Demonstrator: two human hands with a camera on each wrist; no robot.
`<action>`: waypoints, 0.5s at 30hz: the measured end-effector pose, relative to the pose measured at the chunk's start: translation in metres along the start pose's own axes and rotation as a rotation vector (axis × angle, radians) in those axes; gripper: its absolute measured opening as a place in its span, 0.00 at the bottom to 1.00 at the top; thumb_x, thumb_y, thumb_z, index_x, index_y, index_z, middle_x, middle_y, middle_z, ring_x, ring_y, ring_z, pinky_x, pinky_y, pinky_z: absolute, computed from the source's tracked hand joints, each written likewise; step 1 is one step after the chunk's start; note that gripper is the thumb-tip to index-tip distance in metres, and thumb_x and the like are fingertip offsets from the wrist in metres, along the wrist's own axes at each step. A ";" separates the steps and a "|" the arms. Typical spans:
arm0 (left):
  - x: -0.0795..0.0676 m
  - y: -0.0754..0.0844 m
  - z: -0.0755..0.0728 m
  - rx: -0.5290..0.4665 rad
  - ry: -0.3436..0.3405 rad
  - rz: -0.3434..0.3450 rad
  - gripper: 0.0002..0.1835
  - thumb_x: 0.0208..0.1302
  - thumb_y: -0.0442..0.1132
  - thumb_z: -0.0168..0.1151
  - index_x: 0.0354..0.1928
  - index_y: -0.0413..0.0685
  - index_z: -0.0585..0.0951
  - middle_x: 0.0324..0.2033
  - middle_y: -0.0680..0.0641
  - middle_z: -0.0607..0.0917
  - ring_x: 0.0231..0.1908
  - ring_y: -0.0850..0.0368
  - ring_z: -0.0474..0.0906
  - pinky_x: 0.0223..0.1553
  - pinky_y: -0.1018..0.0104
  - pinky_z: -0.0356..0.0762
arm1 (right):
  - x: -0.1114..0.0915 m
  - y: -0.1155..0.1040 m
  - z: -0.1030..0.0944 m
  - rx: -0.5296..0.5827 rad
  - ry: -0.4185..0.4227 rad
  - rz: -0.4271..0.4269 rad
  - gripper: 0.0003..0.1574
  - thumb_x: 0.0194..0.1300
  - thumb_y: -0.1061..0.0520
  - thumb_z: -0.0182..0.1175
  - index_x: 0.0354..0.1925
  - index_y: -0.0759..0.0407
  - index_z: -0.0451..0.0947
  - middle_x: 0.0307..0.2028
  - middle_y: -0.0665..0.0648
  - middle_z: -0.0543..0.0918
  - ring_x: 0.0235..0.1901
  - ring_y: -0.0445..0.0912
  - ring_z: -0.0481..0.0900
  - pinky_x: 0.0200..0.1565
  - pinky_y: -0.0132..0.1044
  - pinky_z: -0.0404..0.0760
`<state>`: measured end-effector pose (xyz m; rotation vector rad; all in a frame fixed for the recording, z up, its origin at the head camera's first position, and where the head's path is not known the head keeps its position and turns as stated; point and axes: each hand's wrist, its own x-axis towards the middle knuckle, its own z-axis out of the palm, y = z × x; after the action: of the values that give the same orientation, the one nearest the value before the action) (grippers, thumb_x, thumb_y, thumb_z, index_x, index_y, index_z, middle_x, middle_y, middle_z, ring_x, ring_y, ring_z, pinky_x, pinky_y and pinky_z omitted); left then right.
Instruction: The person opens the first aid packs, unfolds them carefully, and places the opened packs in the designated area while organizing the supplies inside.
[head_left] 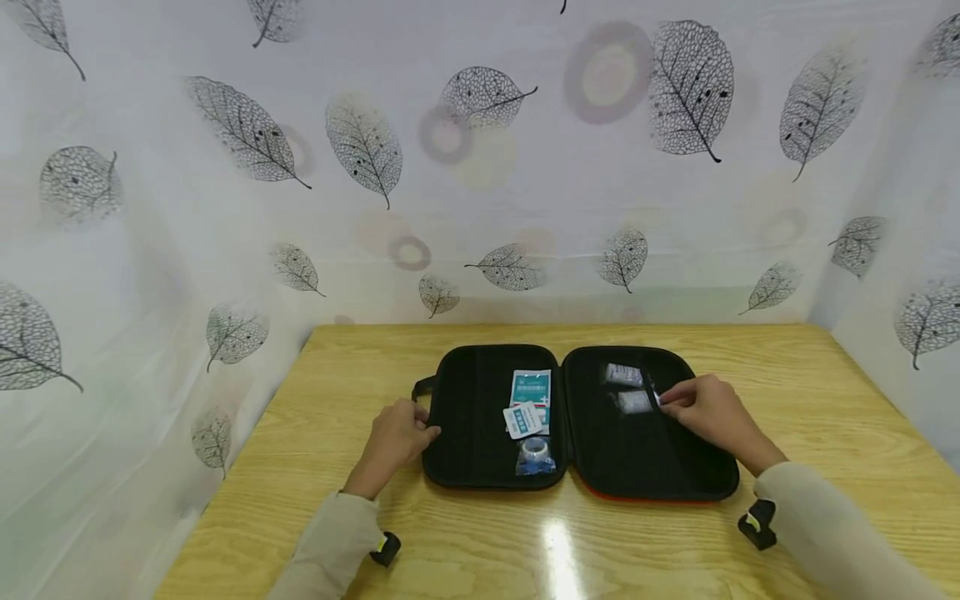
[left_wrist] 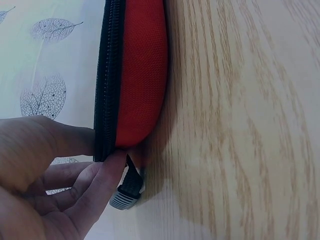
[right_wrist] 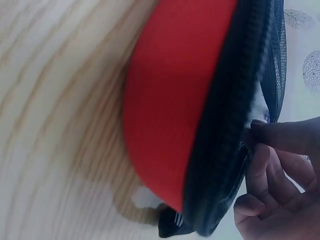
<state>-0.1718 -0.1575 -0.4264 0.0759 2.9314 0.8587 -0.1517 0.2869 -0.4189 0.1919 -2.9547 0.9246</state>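
A zippered case (head_left: 487, 417), red outside and black inside, lies unfolded on the table. My left hand (head_left: 397, 437) pinches its left rim between thumb and fingers; the zipper edge (left_wrist: 107, 80) shows up close in the left wrist view. Over the right half, my right hand (head_left: 708, 415) pinches the end of a small white packet in clear wrap (head_left: 635, 402), which lies partly behind the dark edge of a mesh pocket (right_wrist: 274, 75). Another wrapped packet (head_left: 623, 374) is just beyond it. In the right wrist view the pinched end is mostly hidden by the fingertips.
In the left half lie a teal-and-white packet (head_left: 531, 385), a small white sachet (head_left: 522, 420) and a bagged white roll (head_left: 536, 451). A carry handle (head_left: 423, 387) sticks out at the left. Leaf-patterned cloth (head_left: 480, 208) hangs behind the wooden table (head_left: 480, 542).
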 end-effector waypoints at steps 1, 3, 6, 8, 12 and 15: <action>0.000 0.000 0.000 0.000 0.001 -0.001 0.14 0.60 0.37 0.74 0.44 0.35 0.87 0.32 0.46 0.88 0.32 0.55 0.83 0.38 0.56 0.84 | 0.000 -0.001 0.001 0.010 -0.008 -0.001 0.08 0.61 0.63 0.68 0.38 0.68 0.88 0.30 0.59 0.88 0.30 0.52 0.86 0.34 0.50 0.84; 0.000 0.000 0.000 0.000 0.001 0.001 0.13 0.60 0.37 0.74 0.43 0.35 0.87 0.31 0.46 0.88 0.32 0.56 0.83 0.38 0.56 0.84 | 0.000 -0.002 0.001 0.028 -0.020 -0.005 0.09 0.62 0.65 0.67 0.39 0.70 0.87 0.31 0.61 0.88 0.31 0.53 0.86 0.35 0.51 0.84; 0.000 -0.001 0.000 0.002 -0.001 0.002 0.13 0.60 0.37 0.74 0.43 0.35 0.88 0.31 0.47 0.88 0.31 0.56 0.83 0.37 0.56 0.84 | 0.001 -0.002 0.003 0.049 -0.038 -0.012 0.10 0.63 0.66 0.66 0.40 0.73 0.86 0.33 0.64 0.88 0.33 0.55 0.86 0.35 0.52 0.84; 0.000 -0.001 0.000 0.003 -0.003 0.009 0.12 0.60 0.36 0.74 0.42 0.35 0.88 0.30 0.47 0.88 0.31 0.56 0.83 0.37 0.56 0.84 | 0.001 -0.001 0.004 0.056 -0.041 -0.014 0.10 0.63 0.67 0.65 0.41 0.73 0.86 0.34 0.65 0.88 0.33 0.56 0.86 0.36 0.52 0.84; -0.001 -0.002 0.000 0.000 0.000 0.015 0.12 0.60 0.36 0.74 0.42 0.35 0.88 0.30 0.47 0.87 0.31 0.56 0.83 0.38 0.55 0.84 | 0.001 -0.001 0.005 0.070 -0.047 -0.018 0.10 0.63 0.67 0.64 0.42 0.74 0.85 0.35 0.65 0.87 0.34 0.56 0.86 0.37 0.53 0.84; 0.000 -0.001 0.000 -0.001 0.007 0.014 0.12 0.60 0.37 0.74 0.42 0.36 0.88 0.31 0.47 0.88 0.31 0.56 0.83 0.39 0.55 0.84 | 0.001 0.000 0.004 0.071 -0.064 -0.018 0.11 0.64 0.67 0.64 0.43 0.74 0.85 0.36 0.65 0.87 0.35 0.56 0.85 0.37 0.53 0.84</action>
<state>-0.1714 -0.1585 -0.4272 0.0938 2.9403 0.8645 -0.1526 0.2849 -0.4220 0.2549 -2.9741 1.0416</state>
